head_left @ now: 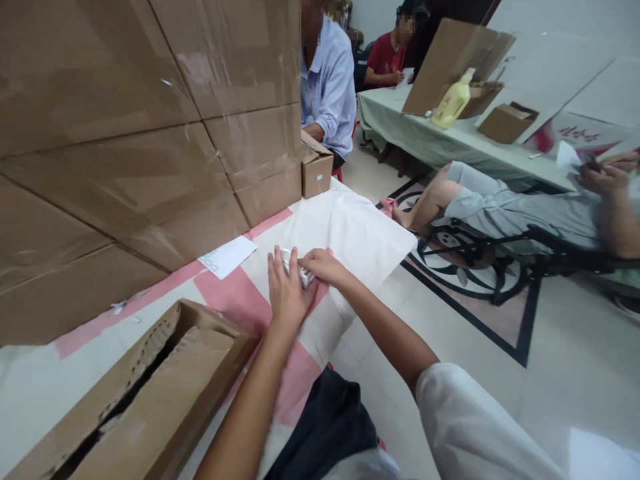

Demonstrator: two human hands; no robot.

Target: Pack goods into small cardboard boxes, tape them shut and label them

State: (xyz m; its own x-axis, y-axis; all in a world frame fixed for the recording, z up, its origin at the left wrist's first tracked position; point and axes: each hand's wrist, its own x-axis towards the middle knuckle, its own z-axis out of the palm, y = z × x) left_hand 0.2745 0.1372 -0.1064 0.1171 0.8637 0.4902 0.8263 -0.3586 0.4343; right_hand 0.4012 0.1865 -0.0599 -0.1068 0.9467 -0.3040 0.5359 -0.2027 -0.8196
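My left hand [287, 291] rests on a small white-and-silver object [307, 276] on the table, its fingers stretched along one side and its thumb at the near edge. From the right, my right hand [325, 268] reaches in with bent fingers gripping the same object. The hands hide most of it, so its exact kind cannot be made out. Beyond and left of my hands lies a flat white paper or box with grey lettering [229, 257]. Under everything is a white and pink tablecloth [360, 227].
Stacked taped cartons [125, 153] form a wall along the table's far left. An open long carton [170, 400] stands near me at left, and a small carton [317, 175] at the stack's end. Several people sit nearby. Another table [385, 110] bears a yellow bottle [454, 100].
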